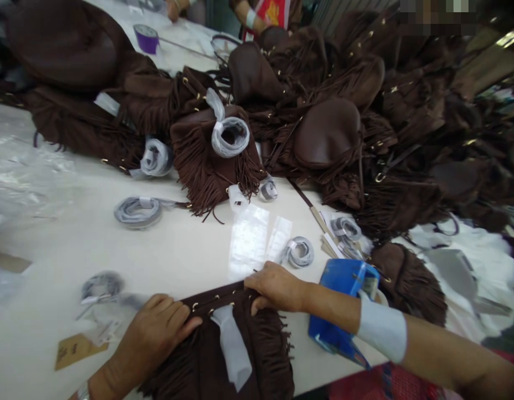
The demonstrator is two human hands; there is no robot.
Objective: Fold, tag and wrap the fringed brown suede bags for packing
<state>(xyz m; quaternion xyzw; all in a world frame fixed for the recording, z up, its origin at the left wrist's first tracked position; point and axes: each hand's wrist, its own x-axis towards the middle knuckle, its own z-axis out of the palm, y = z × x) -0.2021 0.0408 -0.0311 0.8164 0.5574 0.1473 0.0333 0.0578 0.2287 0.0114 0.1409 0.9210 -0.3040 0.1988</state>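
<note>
**Two hands on one fringed bag at the near side of the worktable**

From my remote seat, nearest first: one brown fringed bag at the bottom centre, before the person, its upper edge toward the far side of the table. The left hand comes in from the lower left, back upward, fingers curled over that edge, thumb stretched toward the middle; its grip is closed on the bag. The right hand reaches in from the right, the forearm crossing above one blue dispenser; fingers and thumb pinch the same edge at its other end. Between the hands, one white paper strip hangs down the bag's front. One pale band circles the right forearm.

Just beyond the left hand I note one brown card. Past the right hand lie two clear sleeves, side by side. Wrapped coils are scattered about the table and along the heap: I count at least seven, one of them lying on a bag.

Farther off, a heap of brown bags spans the table, too overlapped for me to count. Behind it stand one purple tape roll and, at the top edge, one co-worker's hand.
</note>
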